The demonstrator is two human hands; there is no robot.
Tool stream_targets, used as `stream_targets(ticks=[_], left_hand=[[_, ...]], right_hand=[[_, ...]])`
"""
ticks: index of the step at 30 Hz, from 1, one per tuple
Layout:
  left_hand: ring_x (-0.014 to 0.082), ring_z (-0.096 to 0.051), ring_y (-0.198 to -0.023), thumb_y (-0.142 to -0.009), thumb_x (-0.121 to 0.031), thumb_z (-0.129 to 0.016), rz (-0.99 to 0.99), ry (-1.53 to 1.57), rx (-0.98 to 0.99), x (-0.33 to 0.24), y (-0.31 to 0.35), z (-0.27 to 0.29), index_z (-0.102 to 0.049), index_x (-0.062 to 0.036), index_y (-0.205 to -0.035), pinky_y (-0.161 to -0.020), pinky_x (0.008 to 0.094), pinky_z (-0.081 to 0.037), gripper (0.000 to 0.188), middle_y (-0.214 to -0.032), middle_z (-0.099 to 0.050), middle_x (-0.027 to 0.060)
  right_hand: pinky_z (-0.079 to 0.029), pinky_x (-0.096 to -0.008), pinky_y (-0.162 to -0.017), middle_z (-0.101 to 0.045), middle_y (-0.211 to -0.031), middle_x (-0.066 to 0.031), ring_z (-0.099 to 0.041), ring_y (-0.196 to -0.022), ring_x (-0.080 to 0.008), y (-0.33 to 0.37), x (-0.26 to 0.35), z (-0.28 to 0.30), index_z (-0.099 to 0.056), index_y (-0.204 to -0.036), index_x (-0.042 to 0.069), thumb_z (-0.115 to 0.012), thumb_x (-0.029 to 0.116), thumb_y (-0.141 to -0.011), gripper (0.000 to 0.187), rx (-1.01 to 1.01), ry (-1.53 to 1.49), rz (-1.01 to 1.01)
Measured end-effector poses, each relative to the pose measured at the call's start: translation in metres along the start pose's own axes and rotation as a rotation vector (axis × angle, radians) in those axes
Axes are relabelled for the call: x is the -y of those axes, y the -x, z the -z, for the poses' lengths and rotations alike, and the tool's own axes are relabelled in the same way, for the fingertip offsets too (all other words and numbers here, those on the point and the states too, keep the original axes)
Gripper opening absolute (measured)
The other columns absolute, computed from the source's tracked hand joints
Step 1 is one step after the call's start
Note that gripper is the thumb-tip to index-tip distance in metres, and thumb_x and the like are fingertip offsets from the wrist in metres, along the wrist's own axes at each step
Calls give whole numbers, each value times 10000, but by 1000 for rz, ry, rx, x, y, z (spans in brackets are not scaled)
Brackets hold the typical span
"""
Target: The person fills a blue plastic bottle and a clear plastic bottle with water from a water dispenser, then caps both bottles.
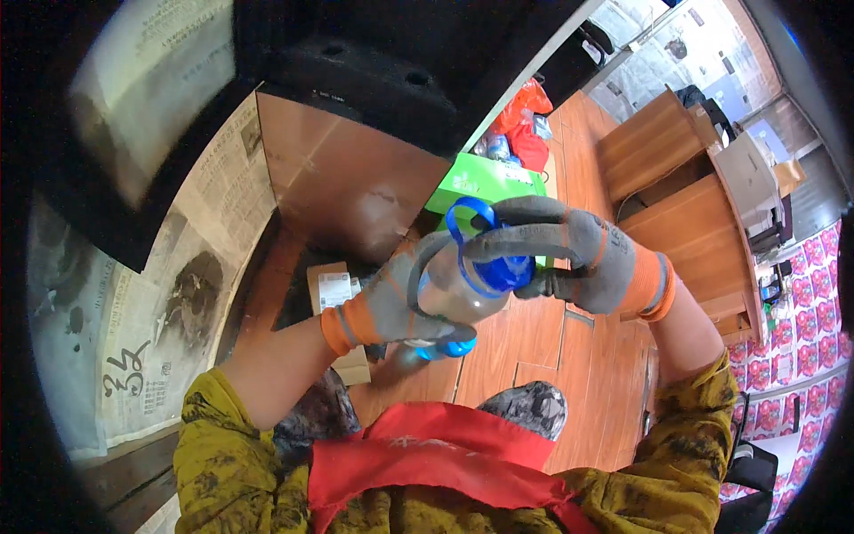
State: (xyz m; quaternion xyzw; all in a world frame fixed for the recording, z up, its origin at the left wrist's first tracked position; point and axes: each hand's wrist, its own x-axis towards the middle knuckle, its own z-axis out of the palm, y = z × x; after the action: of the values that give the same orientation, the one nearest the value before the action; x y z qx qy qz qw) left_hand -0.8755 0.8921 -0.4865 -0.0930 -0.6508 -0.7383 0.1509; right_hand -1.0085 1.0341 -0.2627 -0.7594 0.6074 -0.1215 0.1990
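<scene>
In grey gloves with orange cuffs, my two hands meet around a clear plastic bottle in front of my chest. My left hand wraps the bottle's body from the left side. The bottle tilts, its blue cap toward the right. My right hand closes over that cap, fingers across the top and thumb below. A blue carrying loop sticks up beside the right fingers. Whether the cap is loose or tight does not show. Below the bottle, a shiny blue object is partly hidden by my left hand.
A green box lies beyond my hands, with red plastic bags behind it. An opened cardboard box sits left on the brown tiled floor. A dark cabinet hangs over the left; wooden desks stand right.
</scene>
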Motion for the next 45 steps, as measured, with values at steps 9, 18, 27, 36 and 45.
stream_targets(ticks=[9, 18, 27, 36, 45], left_hand=[[310, -588, -1238, -632, -384, -953, -215, -609, -244, 6, -3, 17, -370, -33, -1489, -1048, 409, -490, 1095, -1346, -574, 175], [309, -656, -1104, -614, -347, -974, -239, -424, -216, 6, 1, 10, -394, -33, -1462, -980, 431, -518, 1074, -1217, -654, 193], [315, -591, -1219, -627, -359, -938, -153, -486, -74, -6, 3, 3, -476, -38, -1419, -1027, 414, -495, 971, -1337, -579, 178], [358, -602, -1203, -617, -464, -935, -176, -665, -236, -3, 2, 2, -401, -32, -1451, -1023, 443, -499, 1081, -1331, -578, 197], [324, -611, -1183, -624, -404, -947, -202, -552, -119, -10, 3, 6, -443, -28, -1416, -1022, 419, -504, 1011, -1318, -586, 182]], right_hand=[[-544, -429, -977, -580, -1375, -210, -638, -1159, -394, -6, -13, -30, -580, -1394, 95, -775, 161, -843, 588, -180, 332, -63], [-516, -428, -1015, -594, -1365, -199, -596, -1244, -386, -4, -25, -22, -664, -1273, 77, -770, 13, -800, 488, -114, 162, 26], [-554, -434, -888, -667, -1175, -201, -677, -1024, -392, 6, -9, -27, -664, -1267, 69, -836, 197, -795, 518, -145, 112, -124], [-529, -431, -939, -602, -1362, -198, -653, -1076, -347, 1, 7, -6, -519, -1464, 84, -789, 140, -823, 698, -203, 41, -328], [-428, -471, -1080, -626, -1323, -166, -544, -1236, -392, 3, -13, -22, -600, -1368, 98, -812, 294, -763, 670, -78, 350, -132]])
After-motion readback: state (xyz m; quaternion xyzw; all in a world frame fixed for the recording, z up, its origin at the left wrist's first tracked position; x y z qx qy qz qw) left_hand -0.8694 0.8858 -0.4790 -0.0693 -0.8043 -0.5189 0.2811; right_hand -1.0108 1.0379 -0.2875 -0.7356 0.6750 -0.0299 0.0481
